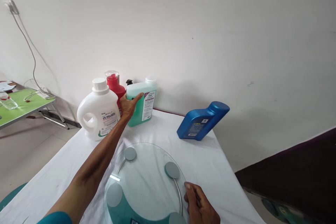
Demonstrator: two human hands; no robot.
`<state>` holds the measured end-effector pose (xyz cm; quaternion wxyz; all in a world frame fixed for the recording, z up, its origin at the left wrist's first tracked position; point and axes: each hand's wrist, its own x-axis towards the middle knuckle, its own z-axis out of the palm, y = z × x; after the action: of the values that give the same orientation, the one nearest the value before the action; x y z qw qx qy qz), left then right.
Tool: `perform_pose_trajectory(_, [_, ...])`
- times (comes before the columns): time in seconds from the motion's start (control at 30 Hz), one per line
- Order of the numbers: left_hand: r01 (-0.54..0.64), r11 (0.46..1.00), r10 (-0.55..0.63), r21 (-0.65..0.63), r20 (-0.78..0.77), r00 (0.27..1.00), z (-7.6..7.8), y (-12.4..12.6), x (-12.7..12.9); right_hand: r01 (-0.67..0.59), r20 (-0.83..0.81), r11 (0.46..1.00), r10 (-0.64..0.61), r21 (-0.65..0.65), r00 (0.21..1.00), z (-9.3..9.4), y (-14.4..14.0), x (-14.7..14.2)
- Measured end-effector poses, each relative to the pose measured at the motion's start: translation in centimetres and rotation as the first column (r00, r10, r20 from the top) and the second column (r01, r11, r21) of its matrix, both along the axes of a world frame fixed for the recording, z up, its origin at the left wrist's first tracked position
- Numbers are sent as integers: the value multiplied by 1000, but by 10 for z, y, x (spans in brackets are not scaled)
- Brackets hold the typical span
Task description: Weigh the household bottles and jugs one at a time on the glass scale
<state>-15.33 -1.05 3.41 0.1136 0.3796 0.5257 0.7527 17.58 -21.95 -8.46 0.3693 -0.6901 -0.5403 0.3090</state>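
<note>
Scale (147,182), round and of clear glass, lies nearest on the white-covered surface (210,161). Right hand (201,204) rests at its near right rim, fingers curled against the edge; grip loosely closed, lifting nothing. Left hand (130,105) is extended past the scale to the far side, thumb and fingers wrapped round the left flank of the green detergent bottle (143,103); grip closed on it. Bottle stands upright, long axis vertical, directly beyond the scale and slightly left of its centre, near the wall. White jug (99,110) stands just left of the hand, red bottle (114,85) behind it. Blue bottle (202,120) lies tilted against the wall, well right, nearer the right hand.
</note>
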Motion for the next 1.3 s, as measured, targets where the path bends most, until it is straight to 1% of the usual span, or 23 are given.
perform_pose_trajectory(0.07, [4, 1000, -4, 2, -10, 1000, 0, 0, -1, -20, -1, 1000, 20, 5, 1000, -2, 2, 1])
perform_pose_trajectory(0.13, [5, 999, -6, -35, -34, 999, 3, -5, -2, -36, -4, 999, 36, 19, 999, -1, 2, 0])
perform_pose_trajectory(0.17, [-24, 998, 20, -62, -59, 998, 5, -10, -1, -39, -7, 999, 40, 31, 999, 1, 2, -1])
perform_pose_trajectory(0.23, [-155, 984, 138, -93, -167, 976, 10, -23, 5, -59, -21, 997, 60, 50, 998, 6, 0, -5])
perform_pose_trajectory(0.27, [-229, 970, 203, -80, -247, 947, 13, -31, 11, -69, -32, 996, 71, 65, 997, 8, -1, -6])
perform_pose_trajectory(0.3, [-275, 960, 243, -46, -339, 909, 16, -39, 20, -73, -41, 994, 76, 86, 996, 11, -3, -8])
perform_pose_trajectory(0.33, [-272, 962, 243, -4, -434, 868, 18, -46, 32, -82, -51, 991, 88, 104, 995, 13, -3, -9])
perform_pose_trajectory(0.37, [-214, 976, 197, 29, -524, 829, 19, -52, 47, -89, -60, 989, 97, 122, 994, 14, -4, -10])
perform_pose_trajectory(0.4, [-112, 993, 113, 39, -600, 792, 19, -56, 64, -90, -66, 986, 100, 139, 993, 15, -5, -10])
perform_pose_trajectory(0.43, [18, 1000, 3, 26, -655, 756, 19, -57, 83, -88, -71, 984, 100, 153, 992, 15, -5, -11])
perform_pose_trajectory(0.47, [145, 989, -113, -8, -677, 727, 18, -56, 102, -88, -76, 983, 102, 163, 992, 14, -5, -11])
perform_pose_trajectory(0.53, [338, 932, -340, -130, -634, 694, 14, -44, 139, -91, -83, 980, 107, 178, 991, 11, -5, -11])
perform_pose_trajectory(0.6, [441, 854, -519, -275, -494, 697, 10, -26, 168, -76, -87, 976, 96, 206, 992, 8, -4, -12])
perform_pose_trajectory(0.63, [468, 817, -575, -337, -407, 710, 8, -16, 179, -70, -87, 972, 92, 224, 992, 7, -4, -12])
perform_pose_trajectory(0.7, [510, 749, -638, -424, -254, 726, 3, 1, 195, -61, -83, 964, 85, 257, 993, 5, -3, -14])
perform_pose_trajectory(0.77, [534, 712, -657, -455, -166, 735, -3, 14, 204, -64, -75, 959, 88, 276, 993, 4, -2, -15])
perform_pose_trajectory(0.83, [558, 699, -659, -447, -98, 746, -11, 22, 208, -56, -70, 957, 78, 284, 994, 3, -1, -16])
perform_pose_trajectory(0.93, [622, 663, -675, -416, 28, 738, -22, 28, 212, -33, -74, 957, 57, 289, 996, 1, 0, -17])
perform_pose_trajectory(1.0, [650, 647, -685, -398, 71, 725, -26, 29, 213, -30, -83, 959, 56, 282, 995, -2, 1, -18])
perform_pose_trajectory(1.07, [647, 665, -673, -374, 75, 735, -28, 29, 215, -24, -90, 961, 50, 275, 995, -4, 2, -19])
perform_pose_trajectory(1.17, [641, 690, -651, -336, 96, 753, -25, 29, 217, -9, -90, 959, 36, 283, 995, -6, 2, -20])
perform_pose_trajectory(1.3, [636, 714, -590, -293, 236, 772, -18, 25, 210, -9, -73, 954, 32, 301, 997, -5, 3, -20])
